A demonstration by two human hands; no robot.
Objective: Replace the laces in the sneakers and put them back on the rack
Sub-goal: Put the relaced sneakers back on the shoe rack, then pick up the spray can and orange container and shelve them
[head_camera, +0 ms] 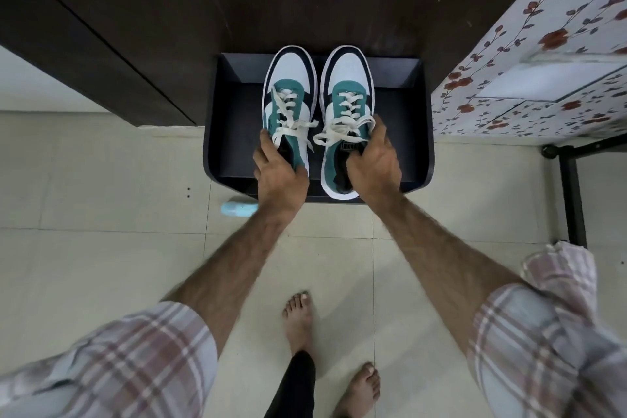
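Two white, teal and navy sneakers with white laces sit side by side over the black rack (417, 112), toes pointing away from me. My left hand (280, 173) grips the heel collar of the left sneaker (290, 78), thumb on its outer side. My right hand (375, 166) grips the collar of the right sneaker (347, 78), fingers curled into its opening and thumb along its right side. Both pairs of laces are threaded and tied in loose bows. Whether the soles touch the rack's shelf is unclear.
A dark wooden cabinet (135, 27) stands behind and left of the rack. A floral-covered table (543, 61) with a black leg (573, 197) is on the right. A light blue object (237, 209) lies on the tiled floor by the rack. My bare feet (298, 319) stand below.
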